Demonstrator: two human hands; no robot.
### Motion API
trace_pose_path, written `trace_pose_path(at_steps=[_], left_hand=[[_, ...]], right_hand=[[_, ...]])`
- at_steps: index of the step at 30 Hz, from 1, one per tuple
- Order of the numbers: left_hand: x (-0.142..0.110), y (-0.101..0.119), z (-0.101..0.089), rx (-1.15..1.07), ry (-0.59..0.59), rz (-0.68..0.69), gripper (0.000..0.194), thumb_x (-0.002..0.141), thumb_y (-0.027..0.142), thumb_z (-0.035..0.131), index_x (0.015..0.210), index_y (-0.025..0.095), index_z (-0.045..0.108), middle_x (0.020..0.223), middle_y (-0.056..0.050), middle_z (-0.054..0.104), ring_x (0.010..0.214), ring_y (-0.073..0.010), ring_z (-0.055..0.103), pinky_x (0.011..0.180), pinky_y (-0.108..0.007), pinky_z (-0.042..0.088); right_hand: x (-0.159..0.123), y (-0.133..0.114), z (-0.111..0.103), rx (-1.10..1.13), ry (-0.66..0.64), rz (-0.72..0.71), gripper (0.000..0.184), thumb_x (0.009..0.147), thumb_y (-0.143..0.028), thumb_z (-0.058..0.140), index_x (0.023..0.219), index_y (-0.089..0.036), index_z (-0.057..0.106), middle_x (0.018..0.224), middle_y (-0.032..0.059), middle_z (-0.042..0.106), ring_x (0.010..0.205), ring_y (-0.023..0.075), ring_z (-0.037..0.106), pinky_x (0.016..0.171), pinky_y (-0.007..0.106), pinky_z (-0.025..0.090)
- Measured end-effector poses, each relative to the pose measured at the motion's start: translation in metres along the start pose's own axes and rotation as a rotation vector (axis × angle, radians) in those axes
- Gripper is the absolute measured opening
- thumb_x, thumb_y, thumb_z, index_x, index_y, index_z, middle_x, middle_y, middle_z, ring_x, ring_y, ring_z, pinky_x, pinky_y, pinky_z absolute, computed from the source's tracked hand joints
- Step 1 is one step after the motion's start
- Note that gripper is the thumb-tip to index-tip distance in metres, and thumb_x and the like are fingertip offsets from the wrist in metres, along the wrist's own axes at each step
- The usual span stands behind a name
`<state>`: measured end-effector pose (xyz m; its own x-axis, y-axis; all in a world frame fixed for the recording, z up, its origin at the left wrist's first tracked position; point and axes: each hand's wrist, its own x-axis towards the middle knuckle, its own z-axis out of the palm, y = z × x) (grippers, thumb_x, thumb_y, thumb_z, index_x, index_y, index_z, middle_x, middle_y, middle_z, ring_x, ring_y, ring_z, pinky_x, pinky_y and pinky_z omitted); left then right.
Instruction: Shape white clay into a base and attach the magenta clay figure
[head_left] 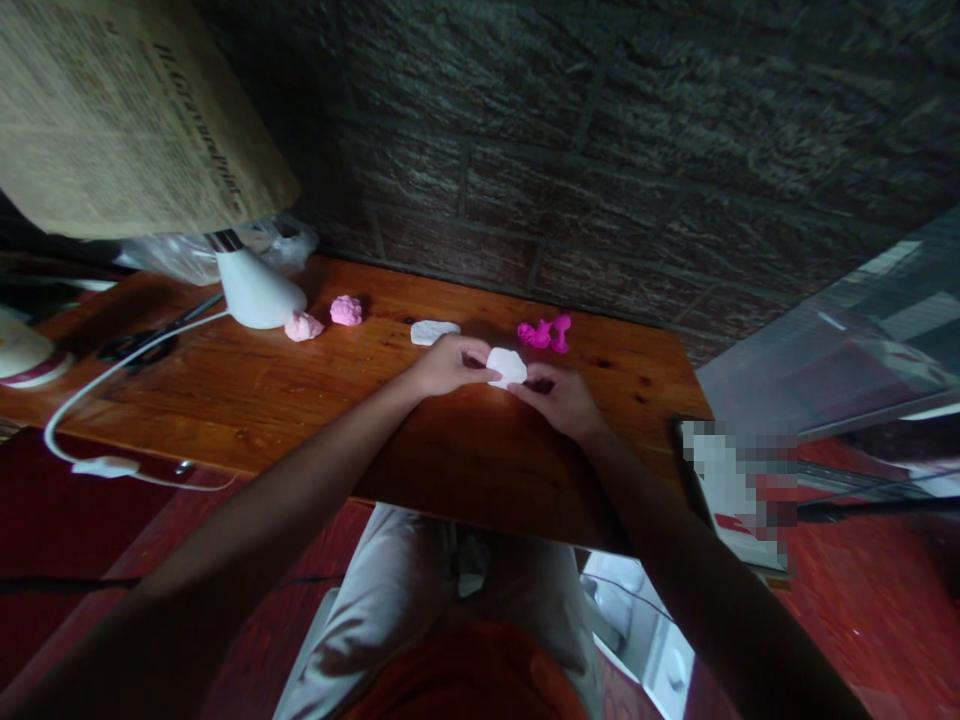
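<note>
Pinches a small white piece (507,367) at the middle of the view, gripped by its opposite sides between the left hand (450,365) at 9 o'clock and the right hand (562,397) at 3 to 4 o'clock. Grasps it with bent fingers on both sides, left thumb overlapping its near left edge, right fingertips meeting its near right edge.

From the piece, find a flat white slab (435,332) at 10 o'clock, just beyond the left hand, and a magenta lump (545,333) between 1 and 2. Farther out, toward 9 to 10, meet a pink lump (346,311), then a paler lump (303,326) beside the lamp base (259,292). At 12, run up against the brick-patterned wall (487,190) behind the wooden table (450,450). Toward 6, cross open wood to the near edge; beyond the right hand, more open wood toward 3.

Cannot tell the piece's underside, nor whether touching the table. Lose part of the slab's near edge behind the left hand. At 4, see a pixelated object (735,500), unreadable; at 9, dim scissors (142,345) under the lamp cable (97,375).
</note>
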<state>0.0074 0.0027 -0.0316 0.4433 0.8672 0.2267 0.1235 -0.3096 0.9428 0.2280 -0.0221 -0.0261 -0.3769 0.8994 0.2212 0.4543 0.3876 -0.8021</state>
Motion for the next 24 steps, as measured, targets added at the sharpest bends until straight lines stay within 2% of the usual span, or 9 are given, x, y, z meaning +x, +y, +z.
trace_pose_path(at_steps=[4, 9, 13, 17, 20, 24], left_hand=[[-0.0015, -0.0009, 0.0006, 0.017, 0.002, -0.008, 0.025, 0.07, 0.032, 0.079, 0.081, 0.012, 0.069, 0.084, -0.006, 0.075, 0.075, -0.0153, 0.067, 0.072, -0.027, 0.052], [-0.003, -0.0004, 0.0008, 0.0, -0.007, 0.015, 0.028, 0.071, 0.034, 0.08, 0.083, 0.012, 0.07, 0.085, -0.006, 0.075, 0.076, -0.0155, 0.067, 0.071, -0.027, 0.052], [-0.0028, -0.0019, 0.0019, 0.049, -0.014, 0.036, 0.026, 0.071, 0.035, 0.079, 0.076, 0.012, 0.069, 0.078, -0.004, 0.073, 0.07, -0.0141, 0.064, 0.064, -0.024, 0.049], [-0.002, -0.0017, 0.004, 0.08, 0.002, 0.043, 0.024, 0.073, 0.034, 0.077, 0.078, 0.012, 0.07, 0.077, -0.004, 0.072, 0.069, -0.0142, 0.064, 0.064, -0.023, 0.048], [-0.0013, 0.0013, 0.0031, 0.044, 0.005, 0.055, 0.027, 0.073, 0.037, 0.077, 0.079, 0.012, 0.069, 0.08, -0.005, 0.073, 0.073, -0.0149, 0.065, 0.068, -0.025, 0.049], [-0.0006, 0.0073, -0.0011, 0.028, 0.04, 0.083, 0.031, 0.077, 0.041, 0.075, 0.082, 0.011, 0.069, 0.082, -0.005, 0.072, 0.075, -0.0143, 0.065, 0.07, -0.025, 0.05]], right_hand=[[-0.0009, -0.0002, 0.0002, 0.005, -0.019, 0.005, 0.02, 0.08, -0.04, 0.066, 0.073, -0.021, 0.064, 0.071, -0.0003, 0.064, 0.065, 0.0144, 0.054, 0.063, 0.027, 0.039], [-0.002, -0.0029, 0.0002, 0.046, 0.019, 0.009, 0.023, 0.079, -0.042, 0.066, 0.073, -0.02, 0.064, 0.071, -0.0001, 0.064, 0.066, 0.0145, 0.054, 0.064, 0.027, 0.04], [-0.0012, -0.0026, 0.0008, 0.011, 0.014, 0.011, 0.027, 0.078, -0.043, 0.067, 0.066, -0.02, 0.059, 0.064, -0.0022, 0.059, 0.061, 0.0128, 0.05, 0.059, 0.026, 0.036], [-0.0012, -0.0002, 0.0014, -0.036, 0.019, 0.013, 0.026, 0.078, -0.041, 0.067, 0.064, -0.02, 0.058, 0.06, -0.0032, 0.057, 0.058, 0.0123, 0.048, 0.057, 0.026, 0.035], [-0.0019, -0.0017, 0.0018, 0.044, 0.02, -0.004, 0.023, 0.078, -0.041, 0.069, 0.071, -0.02, 0.065, 0.071, -0.0005, 0.067, 0.066, 0.0151, 0.058, 0.065, 0.028, 0.043], [-0.0004, -0.0064, 0.0024, 0.215, 0.06, -0.043, 0.025, 0.081, -0.043, 0.069, 0.096, -0.023, 0.071, 0.099, 0.0048, 0.075, 0.091, 0.0213, 0.068, 0.085, 0.036, 0.051]])
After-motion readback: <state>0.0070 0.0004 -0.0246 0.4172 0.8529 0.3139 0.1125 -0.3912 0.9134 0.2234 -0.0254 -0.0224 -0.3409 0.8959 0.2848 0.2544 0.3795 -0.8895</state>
